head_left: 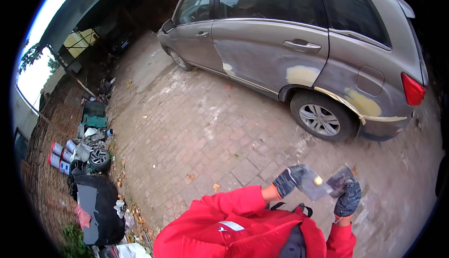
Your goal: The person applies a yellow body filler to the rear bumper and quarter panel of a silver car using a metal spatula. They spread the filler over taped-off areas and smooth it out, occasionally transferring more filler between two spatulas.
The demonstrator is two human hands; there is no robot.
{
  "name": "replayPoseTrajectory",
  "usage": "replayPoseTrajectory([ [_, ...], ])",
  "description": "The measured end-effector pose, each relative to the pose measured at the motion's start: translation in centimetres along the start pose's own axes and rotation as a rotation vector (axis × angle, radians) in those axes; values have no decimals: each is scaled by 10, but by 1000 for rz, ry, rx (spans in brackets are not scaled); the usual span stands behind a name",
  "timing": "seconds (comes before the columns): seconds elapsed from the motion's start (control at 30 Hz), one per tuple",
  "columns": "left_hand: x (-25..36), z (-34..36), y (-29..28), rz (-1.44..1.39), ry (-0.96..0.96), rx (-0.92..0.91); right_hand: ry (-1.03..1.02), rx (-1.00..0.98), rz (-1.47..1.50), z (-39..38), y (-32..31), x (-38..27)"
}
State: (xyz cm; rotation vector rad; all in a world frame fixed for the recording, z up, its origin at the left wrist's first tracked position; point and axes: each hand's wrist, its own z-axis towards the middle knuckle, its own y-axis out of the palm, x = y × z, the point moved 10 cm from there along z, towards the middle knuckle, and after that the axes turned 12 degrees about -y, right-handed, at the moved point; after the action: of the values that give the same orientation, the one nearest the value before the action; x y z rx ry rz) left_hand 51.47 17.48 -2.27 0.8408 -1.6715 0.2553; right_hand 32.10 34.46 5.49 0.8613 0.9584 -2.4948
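Note:
My left hand, in a dark grey knitted glove, is closed on a thin, greyish flat plate. A small lump of pale yellow putty sits on that plate. My right hand, gloved alike, grips a dark, flat putty spreader. The spreader's edge meets or overlaps the plate's right side; whether they touch, I cannot tell. Beyond my hands stands a grey-brown car. Pale yellow putty patches show on its rear door and near the rear wheel arch.
The car's rear wheel rests on the brick paving ahead of me. Along the left wall stand several paint cans, a loose tyre and a dark car panel. Dry leaves and scraps lie beside them.

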Motion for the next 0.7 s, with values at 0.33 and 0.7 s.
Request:
replayPoseTrajectory([
  [0.33,-17,11,-39,251,159,176,12,-572,128,31,54,-42],
  [0.7,-85,-9,40,-726,-637,-130,318,352,1110,19,49,9],
])
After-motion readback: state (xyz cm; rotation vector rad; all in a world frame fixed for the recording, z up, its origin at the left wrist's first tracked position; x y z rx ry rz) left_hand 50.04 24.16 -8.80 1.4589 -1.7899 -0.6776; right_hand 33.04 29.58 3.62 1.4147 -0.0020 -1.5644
